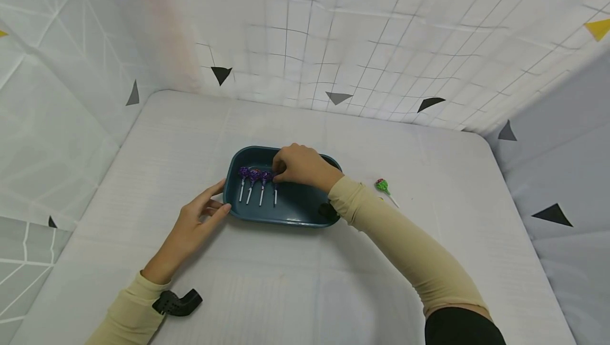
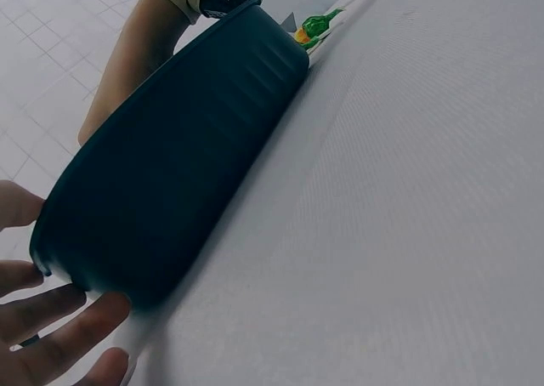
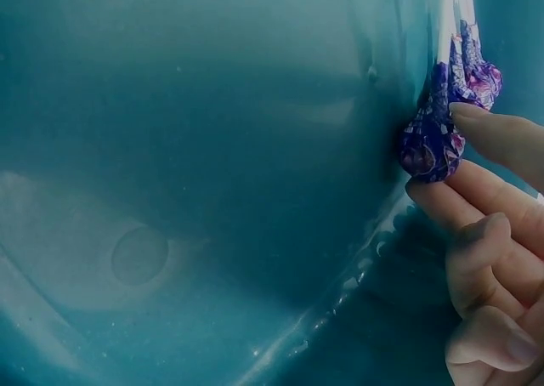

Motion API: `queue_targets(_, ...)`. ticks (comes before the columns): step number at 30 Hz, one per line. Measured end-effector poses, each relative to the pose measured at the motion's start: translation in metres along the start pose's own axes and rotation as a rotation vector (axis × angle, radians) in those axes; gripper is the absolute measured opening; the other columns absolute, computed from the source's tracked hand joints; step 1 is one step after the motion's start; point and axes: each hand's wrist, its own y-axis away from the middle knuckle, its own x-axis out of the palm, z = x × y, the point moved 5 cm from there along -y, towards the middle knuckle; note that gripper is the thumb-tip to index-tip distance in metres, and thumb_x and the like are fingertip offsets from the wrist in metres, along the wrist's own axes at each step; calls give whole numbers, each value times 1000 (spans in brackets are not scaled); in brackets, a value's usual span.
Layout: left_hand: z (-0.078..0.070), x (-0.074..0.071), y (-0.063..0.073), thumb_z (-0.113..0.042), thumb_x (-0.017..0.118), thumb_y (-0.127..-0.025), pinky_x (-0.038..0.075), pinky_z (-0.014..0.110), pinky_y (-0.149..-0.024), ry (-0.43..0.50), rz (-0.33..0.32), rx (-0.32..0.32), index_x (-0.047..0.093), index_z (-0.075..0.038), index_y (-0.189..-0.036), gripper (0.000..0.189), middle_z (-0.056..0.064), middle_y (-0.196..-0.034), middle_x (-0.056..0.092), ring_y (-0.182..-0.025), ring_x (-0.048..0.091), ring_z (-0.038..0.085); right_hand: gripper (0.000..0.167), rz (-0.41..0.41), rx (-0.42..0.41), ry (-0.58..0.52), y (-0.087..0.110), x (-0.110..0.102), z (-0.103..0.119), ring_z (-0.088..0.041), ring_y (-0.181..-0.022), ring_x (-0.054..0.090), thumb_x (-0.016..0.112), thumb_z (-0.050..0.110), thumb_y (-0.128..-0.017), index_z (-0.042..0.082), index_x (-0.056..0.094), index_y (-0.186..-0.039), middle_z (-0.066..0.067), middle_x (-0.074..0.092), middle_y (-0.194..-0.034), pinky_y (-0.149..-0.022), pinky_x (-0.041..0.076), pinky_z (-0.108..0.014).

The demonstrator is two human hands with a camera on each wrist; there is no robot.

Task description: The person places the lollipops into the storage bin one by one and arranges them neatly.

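Note:
A row of purple-wrapped lollipops (image 1: 254, 176) lies in the left part of a dark teal tray (image 1: 305, 205), their white sticks pointing toward the person. My right hand (image 1: 305, 166) reaches into the tray and pinches the rightmost lollipop (image 3: 432, 152) by its wrapped head between thumb and fingertips. Its stick rests near the tray floor beside the others. At the tray's left end, my left hand (image 1: 194, 226) touches the rim with spread, fairly straight fingers (image 2: 81, 339). The right forearm passes over the tray's right end and hides part of it.
Right of the tray, a green-wrapped lollipop (image 1: 383, 185) lies on the white table (image 1: 267, 276), and a bit of yellow shows beside the right sleeve. Patterned white sheeting (image 1: 362, 33) rises behind the table and along both sides. A black camera mount (image 1: 177, 302) juts from the left wrist.

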Motion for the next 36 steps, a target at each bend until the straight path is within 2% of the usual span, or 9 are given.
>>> queue_targets(26,-1,1,1,-15,63,-104,51,14,-87,-1,-1,3,45,-11,-157,57,17,-150,57,-98,64,0,29,-39,9,-4,11,-17,-6,-15,-102,73,82,37,-89,17,79,-110,1,79,-110,-87,60,-37)
queue_targets(36,-2,-1,1,-13,63,-103,51,13,-87,4,-4,16,45,-9,-157,57,20,-150,57,-97,64,-1,34,-53,-2,-52,30,-31,-12,-17,-110,70,80,37,-91,14,78,-116,1,78,-114,-95,58,-40)
